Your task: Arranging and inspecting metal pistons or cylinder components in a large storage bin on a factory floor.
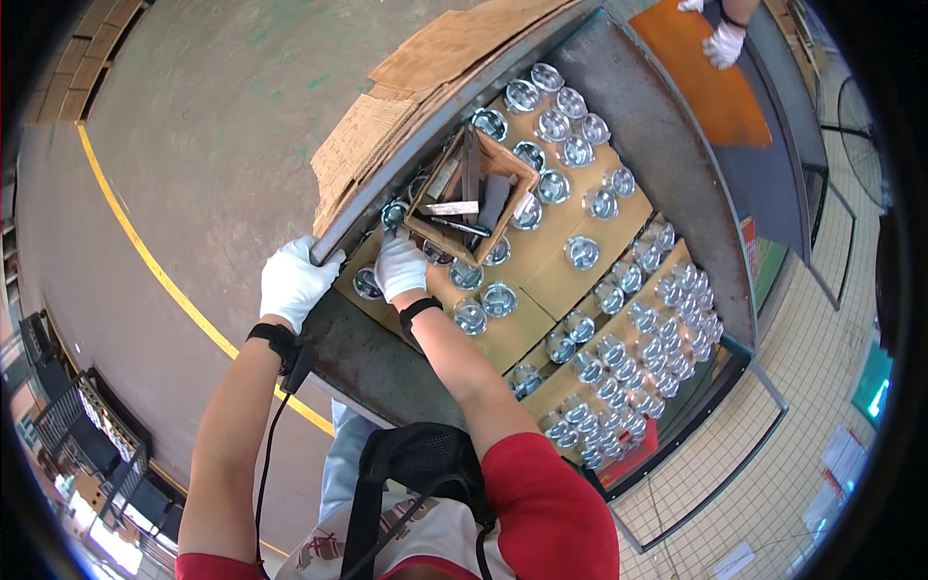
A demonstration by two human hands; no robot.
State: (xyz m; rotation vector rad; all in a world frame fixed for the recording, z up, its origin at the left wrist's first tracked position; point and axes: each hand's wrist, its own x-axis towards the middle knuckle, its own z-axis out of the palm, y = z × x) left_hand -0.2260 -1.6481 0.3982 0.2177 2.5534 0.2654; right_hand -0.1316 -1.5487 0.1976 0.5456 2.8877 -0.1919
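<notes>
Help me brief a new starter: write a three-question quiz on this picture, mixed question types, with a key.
1. True or false: the wearer's left hand is on the metal rim.
2. Which of the wearer's hands is nearer the open box: A) left; B) right?
3. Fill in: the floor line is ____ in colour.

Key: 1 true; 2 B, the right hand; 3 yellow.
</notes>
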